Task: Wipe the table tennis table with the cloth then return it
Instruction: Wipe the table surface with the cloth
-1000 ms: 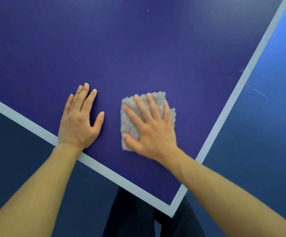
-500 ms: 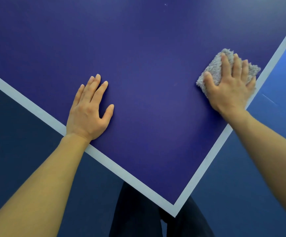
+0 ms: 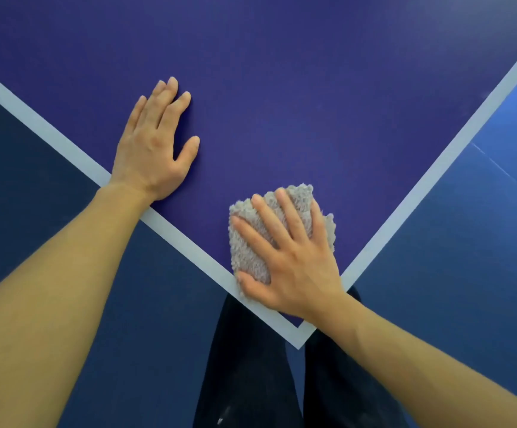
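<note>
A purple-blue table tennis table [image 3: 282,103] with a white border line fills the upper view, its near corner pointing toward me. A fluffy grey cloth [image 3: 251,251] lies folded on the table close to that corner. My right hand [image 3: 288,261] presses flat on the cloth with fingers spread, the thumb reaching the white line on the left edge. My left hand [image 3: 155,140] rests flat on the bare table by the left edge, holding nothing, fingers slightly apart.
The white edge lines [image 3: 430,177] meet at the near corner [image 3: 299,344]. Blue floor [image 3: 467,273] lies beyond both edges. My dark-trousered legs [image 3: 251,381] stand just below the corner.
My right hand has swept the cloth from the right edge of the table back down toward the near corner. The left hand stays flat by the left edge.
</note>
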